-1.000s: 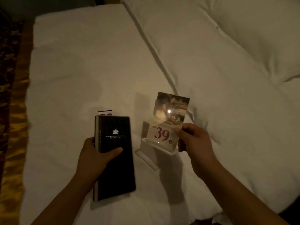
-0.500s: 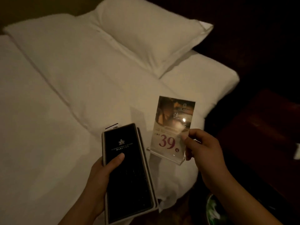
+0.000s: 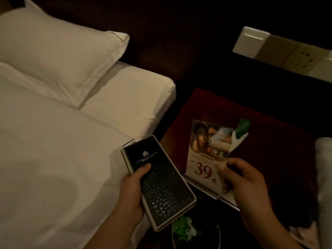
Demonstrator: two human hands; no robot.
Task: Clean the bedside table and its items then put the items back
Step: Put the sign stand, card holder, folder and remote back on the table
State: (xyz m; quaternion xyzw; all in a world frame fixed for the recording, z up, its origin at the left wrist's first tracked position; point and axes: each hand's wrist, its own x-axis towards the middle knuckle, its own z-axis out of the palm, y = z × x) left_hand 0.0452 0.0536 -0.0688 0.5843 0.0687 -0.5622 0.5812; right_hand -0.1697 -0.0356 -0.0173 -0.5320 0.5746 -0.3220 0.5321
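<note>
Down low, the dark bin holds green-white scraps.

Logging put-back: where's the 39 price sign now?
Head view, right of centre: the price sign is pinched in the right hand at the left edge of the bedside table, beside the black folder in the left hand.

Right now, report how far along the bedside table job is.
Done: the wiping cannot be judged in this dim light. In hand: the left hand holds the black folder, and the right hand pinches the sign stand by the front edge of the bedside table. Left: neither is set down yet; both go back on the table.
</note>
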